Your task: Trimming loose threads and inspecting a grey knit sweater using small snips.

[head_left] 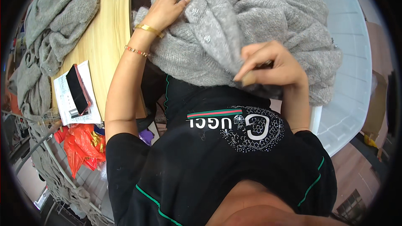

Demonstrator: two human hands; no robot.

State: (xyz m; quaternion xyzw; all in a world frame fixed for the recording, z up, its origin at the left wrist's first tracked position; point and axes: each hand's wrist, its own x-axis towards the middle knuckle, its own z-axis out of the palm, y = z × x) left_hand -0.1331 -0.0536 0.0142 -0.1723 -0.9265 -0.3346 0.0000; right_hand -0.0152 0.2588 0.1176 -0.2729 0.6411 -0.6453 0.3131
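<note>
Grey knit cloth (pixel 276 16), bunched over the wearer's lap, small shiny ornaments on it, head view. Left hand (pixel 166 10): laid on the cloth's left part, fingers bent; cannot tell whether they grip. Right hand (pixel 274 65): at the cloth's near edge, fingers curled, blurred; cannot tell whether they clamp it. To the left, one wooden surface (pixel 111 37), bearing a dark phone (pixel 78 90) on papers (pixel 63 94). To the right, one pale plastic tub (pixel 349 58), beside the cloth.

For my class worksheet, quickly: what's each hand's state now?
Left hand: partly curled on the grey knit; grip unclear.
Right hand: curled at the same knit; blur hides any hold.
</note>
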